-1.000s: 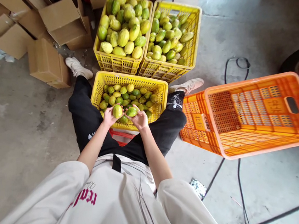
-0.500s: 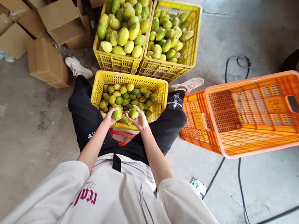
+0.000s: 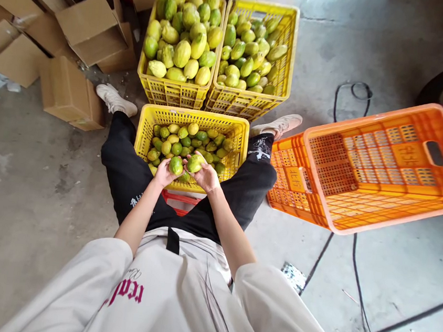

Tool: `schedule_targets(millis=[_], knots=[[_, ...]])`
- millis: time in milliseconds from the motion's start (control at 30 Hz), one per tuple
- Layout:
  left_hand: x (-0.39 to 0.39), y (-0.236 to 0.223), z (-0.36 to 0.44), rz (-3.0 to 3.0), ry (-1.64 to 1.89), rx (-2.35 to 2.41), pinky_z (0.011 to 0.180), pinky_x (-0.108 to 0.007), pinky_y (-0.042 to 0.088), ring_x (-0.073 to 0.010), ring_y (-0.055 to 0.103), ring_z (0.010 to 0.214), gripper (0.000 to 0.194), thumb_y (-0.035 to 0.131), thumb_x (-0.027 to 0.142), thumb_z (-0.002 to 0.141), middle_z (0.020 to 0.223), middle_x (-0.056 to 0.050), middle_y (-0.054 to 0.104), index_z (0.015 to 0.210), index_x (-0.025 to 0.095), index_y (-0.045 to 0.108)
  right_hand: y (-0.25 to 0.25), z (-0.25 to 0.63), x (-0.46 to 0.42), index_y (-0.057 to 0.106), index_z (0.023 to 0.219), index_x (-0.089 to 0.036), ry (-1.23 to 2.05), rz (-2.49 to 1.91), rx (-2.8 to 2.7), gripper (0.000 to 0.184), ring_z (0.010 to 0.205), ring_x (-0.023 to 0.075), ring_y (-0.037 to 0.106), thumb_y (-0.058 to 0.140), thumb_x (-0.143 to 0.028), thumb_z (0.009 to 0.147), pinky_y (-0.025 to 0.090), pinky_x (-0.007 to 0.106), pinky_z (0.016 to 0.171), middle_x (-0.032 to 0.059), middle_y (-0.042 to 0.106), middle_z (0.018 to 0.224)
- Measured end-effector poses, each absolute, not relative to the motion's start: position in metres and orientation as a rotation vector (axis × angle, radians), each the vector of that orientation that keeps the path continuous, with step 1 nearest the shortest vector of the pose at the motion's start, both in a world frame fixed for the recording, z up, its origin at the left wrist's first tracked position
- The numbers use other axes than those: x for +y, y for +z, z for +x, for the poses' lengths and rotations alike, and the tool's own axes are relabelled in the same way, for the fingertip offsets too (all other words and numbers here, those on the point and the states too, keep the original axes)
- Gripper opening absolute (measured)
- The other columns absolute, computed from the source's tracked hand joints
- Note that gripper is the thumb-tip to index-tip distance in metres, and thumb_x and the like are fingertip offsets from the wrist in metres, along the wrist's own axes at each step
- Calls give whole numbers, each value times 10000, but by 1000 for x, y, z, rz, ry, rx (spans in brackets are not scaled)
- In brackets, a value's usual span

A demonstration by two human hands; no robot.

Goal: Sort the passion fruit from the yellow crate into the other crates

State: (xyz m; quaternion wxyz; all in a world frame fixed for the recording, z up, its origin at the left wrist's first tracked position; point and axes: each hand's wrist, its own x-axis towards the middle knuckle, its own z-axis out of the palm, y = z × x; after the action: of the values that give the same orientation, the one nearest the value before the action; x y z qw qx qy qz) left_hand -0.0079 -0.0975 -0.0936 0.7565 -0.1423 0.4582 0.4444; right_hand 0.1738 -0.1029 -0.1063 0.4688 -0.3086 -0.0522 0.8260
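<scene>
My left hand (image 3: 162, 173) is closed around a green lemon (image 3: 175, 165). Close beside it, my right hand (image 3: 206, 177) grips a yellow-green lemon (image 3: 195, 163) with thumb and fingers. Both hands are over the near side of a yellow crate (image 3: 141, 132) that stands between my legs. Inside the crate lie several green and yellow lemons (image 3: 186, 141), some hidden behind my hands.
Beyond my crate stand two yellow crates, one heaped with larger yellow-green lemons (image 3: 182, 54), the other holding greener ones (image 3: 246, 67). An orange crate (image 3: 323, 208) lies tilted at right, near a black cable (image 3: 360, 307). Cardboard boxes (image 3: 71, 92) crowd the upper left; a wheel (image 3: 435, 88) is far right.
The lemon in my right hand has turned and moved slightly left and up, showing a yellower side. The left-hand lemon has shifted slightly right.
</scene>
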Motion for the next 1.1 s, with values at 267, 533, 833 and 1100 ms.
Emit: schedule_targets(millis=[267, 533, 833, 1100], knots=[[-99, -94, -13, -200, 835, 986, 510, -214, 536, -156, 675, 595, 331, 413, 348, 1090, 776, -71, 708, 1056, 157, 681, -115, 177, -101, 664, 1139, -265, 2046, -826, 23, 347, 769, 173, 743, 779, -438, 862, 685, 279, 707, 3, 771, 882], [-99, -92, -10, -226, 827, 976, 591, -285, 599, -193, 703, 643, 416, 379, 376, 1085, 792, -98, 725, 1186, 133, 701, -110, 176, -98, 643, 1092, -279, 1949, -972, 90, 246, 725, 148, 715, 743, -350, 879, 624, 193, 576, -13, 720, 841], [-99, -94, -8, -234, 879, 1005, 776, -336, 668, -238, 805, 896, 321, 409, 314, 1097, 851, -93, 759, 1135, 161, 690, -100, 178, -100, 632, 1241, -297, 1925, -868, 43, 423, 1174, 285, 745, 724, -352, 833, 657, 496, 990, 49, 775, 1155], [-100, -100, -10, -242, 952, 1069, 962, -408, 660, -261, 803, 1010, 96, 616, 273, 966, 817, -62, 737, 980, 198, 673, -105, 176, -97, 622, 1092, -295, 1882, -913, 143, 285, 828, 194, 747, 760, -402, 867, 690, 326, 751, 5, 737, 873]])
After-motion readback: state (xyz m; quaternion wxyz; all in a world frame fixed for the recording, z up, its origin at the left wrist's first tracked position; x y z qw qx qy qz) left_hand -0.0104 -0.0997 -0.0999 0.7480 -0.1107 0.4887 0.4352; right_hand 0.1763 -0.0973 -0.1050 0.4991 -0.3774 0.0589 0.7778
